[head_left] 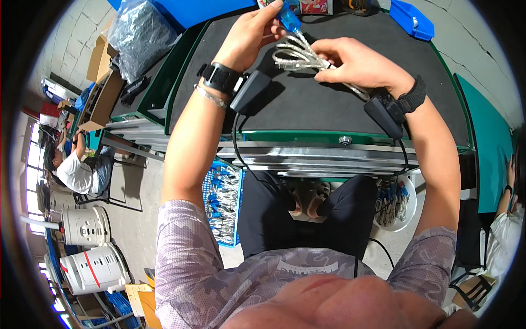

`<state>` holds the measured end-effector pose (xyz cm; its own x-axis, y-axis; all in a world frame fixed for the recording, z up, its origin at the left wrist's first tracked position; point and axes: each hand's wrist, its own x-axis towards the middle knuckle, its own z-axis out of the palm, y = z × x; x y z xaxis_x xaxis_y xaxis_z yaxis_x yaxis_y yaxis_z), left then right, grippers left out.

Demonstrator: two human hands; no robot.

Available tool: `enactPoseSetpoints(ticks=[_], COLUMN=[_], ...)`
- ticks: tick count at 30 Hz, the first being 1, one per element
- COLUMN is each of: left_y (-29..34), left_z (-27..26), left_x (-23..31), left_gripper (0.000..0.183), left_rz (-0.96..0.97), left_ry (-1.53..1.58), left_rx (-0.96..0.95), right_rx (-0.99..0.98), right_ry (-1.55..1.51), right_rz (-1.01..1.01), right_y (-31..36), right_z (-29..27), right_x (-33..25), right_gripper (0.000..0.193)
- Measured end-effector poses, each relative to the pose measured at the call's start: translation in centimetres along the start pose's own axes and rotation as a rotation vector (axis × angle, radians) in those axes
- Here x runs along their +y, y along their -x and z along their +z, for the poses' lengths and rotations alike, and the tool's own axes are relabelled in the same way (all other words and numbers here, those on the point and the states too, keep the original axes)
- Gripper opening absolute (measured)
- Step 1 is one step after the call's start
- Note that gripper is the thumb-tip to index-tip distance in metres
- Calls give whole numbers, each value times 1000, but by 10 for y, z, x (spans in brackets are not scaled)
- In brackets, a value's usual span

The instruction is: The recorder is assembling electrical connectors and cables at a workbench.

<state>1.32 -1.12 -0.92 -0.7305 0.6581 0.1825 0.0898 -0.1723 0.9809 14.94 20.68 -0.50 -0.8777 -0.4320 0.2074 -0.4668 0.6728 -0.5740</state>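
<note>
Here the left hand [262, 26] pinches a translucent blue plastic plug [290, 21], while the right hand [359, 60] grips the looped, silvery cable [293, 55] running from it, thumb pressing the strands, seemingly to keep those coils gathered. It's all up over the far part of the black-topped, green-edged table [323, 115]! Down by the knees, a blue plastic basket [241, 192] and a round white bucket [413, 204] hold similar cables, probably for easy reach.

The right hand [364, 63] partly hides the coiled cable [294, 57].
</note>
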Motion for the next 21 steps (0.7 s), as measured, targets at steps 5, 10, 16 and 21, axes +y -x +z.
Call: enactPoseSetpoints(ticks=[5,10,16,21], left_y=[-14,-19,-41,-38], left_z=[-21,-56,-132,-144], left_x=[-14,-26,-37,-36], left_gripper=[28,25,34,36], left_rz=[27,10,649,477], left_ry=[43,-55,-1747,-1308], left_rx=[288,428,410,196], right_rx=[324,659,946,1121], right_ry=[88,82,-213,225], right_rz=[53,150,-109,-232], right_y=[-8,-12,-10,74], right_z=[-7,-27,-45,-33], right_x=[33,52,62,-4], right_gripper=[32,28,18,19])
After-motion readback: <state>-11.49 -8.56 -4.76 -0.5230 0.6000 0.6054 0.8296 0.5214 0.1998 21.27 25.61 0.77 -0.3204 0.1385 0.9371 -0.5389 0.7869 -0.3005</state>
